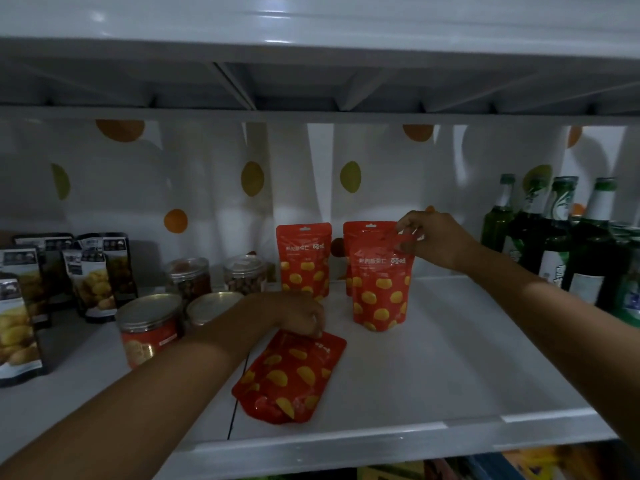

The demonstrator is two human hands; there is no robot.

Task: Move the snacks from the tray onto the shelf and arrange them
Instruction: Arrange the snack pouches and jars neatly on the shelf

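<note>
A: Nearest you, the flat pouch [291, 379] is lying on the shelf [450, 368]. Its long axis is running from near-left to far-right, with the top edge pointing away from you.

B: Your left hand [294, 317] is resting on that far top edge, fingers curled and pinching it. It's the nearer hand by far, so I'd judge it is the one standing this pouch up.

A: Further back, your right hand [429, 237] is pinching the upper corner of the standing pouch [379, 289], holding it upright.

B: Beyond those, a rear pouch [350, 237] is standing just behind it, and a second upright pouch [304, 261] is standing to its left.
</note>
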